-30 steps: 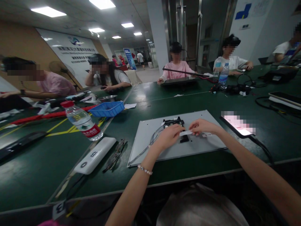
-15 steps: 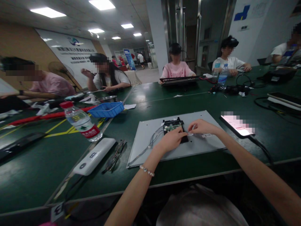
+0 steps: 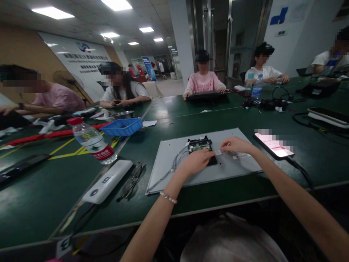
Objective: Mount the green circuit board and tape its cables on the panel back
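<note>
A flat grey panel (image 3: 169, 154) lies on the green table in front of me. On it sits a black bracket (image 3: 212, 160) holding a green circuit board (image 3: 198, 146), partly covered by my left hand. Grey cables (image 3: 176, 163) run from the board over the panel's left side. My left hand (image 3: 200, 161) reaches across the board, its fingertips closed on a small clear strip (image 3: 218, 152), perhaps tape. My right hand (image 3: 236, 145) is pinched at the strip's other end, just above the panel. A white label (image 3: 241, 156) shows below the right hand.
Left of the panel lie eyeglasses (image 3: 132, 182), a white power bank (image 3: 109, 181) and a water bottle (image 3: 94, 143). A blue tray (image 3: 122, 127) stands behind them. A lit phone (image 3: 274, 145) with a cable lies at the right. Several people sit around the table.
My right hand has shifted slightly up and away from the left one, and the clear strip between them shows more. My left hand remains over the board.
</note>
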{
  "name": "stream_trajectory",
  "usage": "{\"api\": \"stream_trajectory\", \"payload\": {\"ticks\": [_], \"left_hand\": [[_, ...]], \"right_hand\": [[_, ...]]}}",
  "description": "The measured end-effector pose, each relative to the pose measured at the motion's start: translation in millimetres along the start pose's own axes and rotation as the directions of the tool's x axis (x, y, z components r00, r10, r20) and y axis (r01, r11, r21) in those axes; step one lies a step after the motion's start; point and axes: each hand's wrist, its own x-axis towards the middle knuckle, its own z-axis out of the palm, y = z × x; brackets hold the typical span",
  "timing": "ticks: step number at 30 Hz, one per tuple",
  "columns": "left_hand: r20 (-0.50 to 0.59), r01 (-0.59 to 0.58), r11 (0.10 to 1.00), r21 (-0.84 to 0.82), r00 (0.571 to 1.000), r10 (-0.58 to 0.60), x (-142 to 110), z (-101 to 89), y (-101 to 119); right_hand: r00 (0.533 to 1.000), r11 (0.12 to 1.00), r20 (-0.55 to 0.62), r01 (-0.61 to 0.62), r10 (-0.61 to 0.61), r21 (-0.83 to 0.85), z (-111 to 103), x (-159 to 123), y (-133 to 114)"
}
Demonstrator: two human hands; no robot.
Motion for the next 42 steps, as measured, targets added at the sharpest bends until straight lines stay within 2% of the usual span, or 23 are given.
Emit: {"api": "stream_trajectory", "payload": {"ticks": [6, 10, 14, 16, 19, 23, 25, 27, 30, 33, 35, 37, 42], "left_hand": [[-0.124, 0.03, 0.999, -0.013, 0.992, -0.032, -1.1, 3.8, -6.8], [-0.219, 0.086, 0.996, 0.01, 0.972, -0.082, -3.3, 0.8, -12.7], [-0.337, 0.132, 0.99, 0.038, 0.935, -0.112, -5.4, -0.5, -21.0], [-0.397, 0.19, 0.981, 0.048, 0.904, -0.155, -6.3, -0.1, -26.9], [-0.484, 0.314, 0.949, 0.039, 0.837, -0.257, -8.4, -0.4, -36.6], [-0.526, 0.494, 0.87, 0.0, 0.74, -0.42, -13.1, -1.9, -49.2], [-0.519, 0.568, 0.823, -0.018, 0.698, -0.494, -14.9, -1.2, -54.8], [-0.503, 0.613, 0.789, -0.034, 0.672, -0.544, -15.3, 1.0, -59.2], [-0.457, 0.644, 0.764, -0.038, 0.668, -0.587, -13.4, 5.7, -61.8], [-0.397, 0.661, 0.75, -0.018, 0.684, -0.612, -10.5, 9.6, -59.4], [-0.358, 0.664, 0.748, 0.002, 0.699, -0.619, -9.1, 11.3, -56.7], [-0.324, 0.663, 0.748, 0.029, 0.714, -0.62, -8.5, 12.9, -53.9], [-0.284, 0.635, 0.769, 0.07, 0.752, -0.595, -7.6, 17.0, -48.0]], "right_hand": [[0.994, 0.995, -0.103, -0.032, 0.042, 0.096, 3.4, -0.2, -3.9], [0.995, 0.995, -0.102, 0.023, -0.013, 0.096, 8.5, 1.1, -7.6], [0.995, 0.997, -0.09, 0.049, -0.043, 0.063, 12.8, 4.2, -7.8], [0.997, 0.999, -0.069, 0.033, -0.031, 0.024, 13.4, 4.4, -6.9], [0.999, 1.0, -0.032, 0.0, 0.0, -0.007, 13.0, 2.5, -6.2], [1.0, 0.995, 0.013, -0.024, 0.023, 0.093, 8.6, -0.4, -4.8], [1.0, 0.989, -0.012, -0.022, 0.023, 0.145, 2.7, -0.3, -0.4], [0.995, 0.984, -0.091, -0.019, 0.036, 0.18, -5.4, 1.0, 7.6], [0.948, 0.987, -0.305, -0.052, 0.096, 0.151, -16.9, 3.5, 22.6], [0.878, 0.989, -0.462, -0.148, 0.124, -0.015, -22.2, 3.2, 33.6], [0.866, 0.963, -0.483, -0.227, 0.131, -0.146, -21.9, 1.5, 36.7], [0.873, 0.925, -0.467, -0.286, 0.144, -0.249, -20.1, -0.6, 37.5], [0.867, 0.844, -0.491, -0.327, 0.087, -0.426, -16.2, -1.2, 35.6]]}}
